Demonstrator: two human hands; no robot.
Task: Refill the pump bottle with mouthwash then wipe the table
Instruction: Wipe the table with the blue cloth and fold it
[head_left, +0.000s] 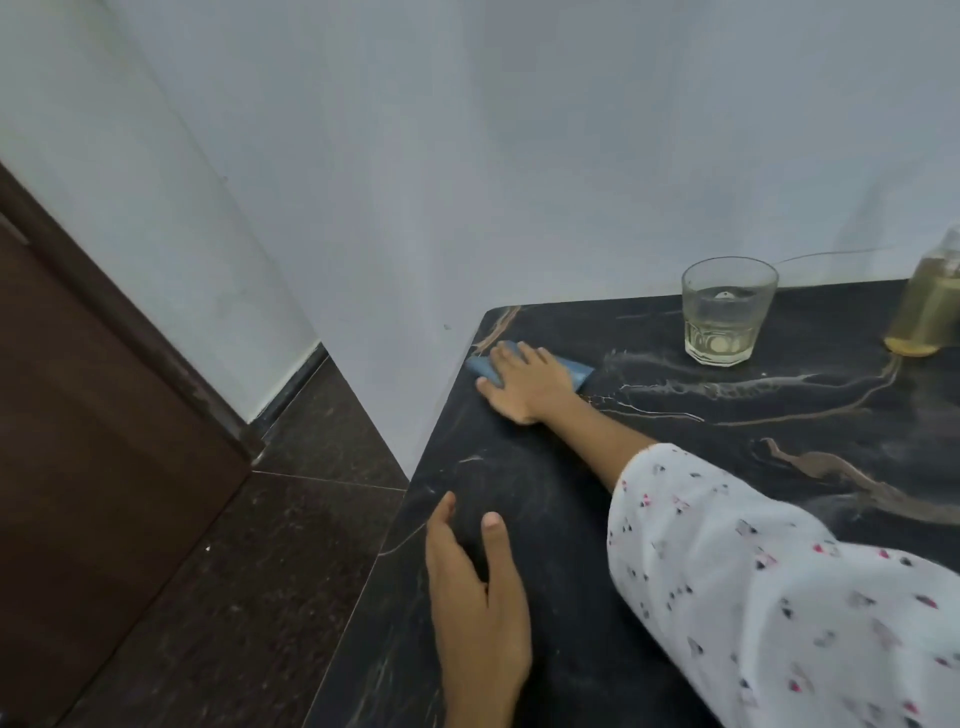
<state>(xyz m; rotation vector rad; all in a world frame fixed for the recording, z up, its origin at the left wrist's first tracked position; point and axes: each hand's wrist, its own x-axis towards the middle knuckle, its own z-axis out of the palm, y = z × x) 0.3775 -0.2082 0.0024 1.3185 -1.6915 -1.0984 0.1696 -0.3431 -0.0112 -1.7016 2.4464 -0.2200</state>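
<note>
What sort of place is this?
Likely a room in a home: a dark marble-look table against white walls, a brown wooden door, and a drinking glass near a bottle.

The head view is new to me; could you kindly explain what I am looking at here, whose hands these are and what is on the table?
There is no machine here: a person wears one wide-angle camera on the head, so you look forward and down at their own two bare hands. The right hand, in a white patterned sleeve, reaches to the far left corner of the table and presses flat on a blue cloth. The left hand lies open on the table nearer the camera and holds nothing. Farther back stand a glass with a little pale yellow liquid and, cut off at the right edge of the picture, a bottle of similar liquid. Behind is a pale wall.
</note>
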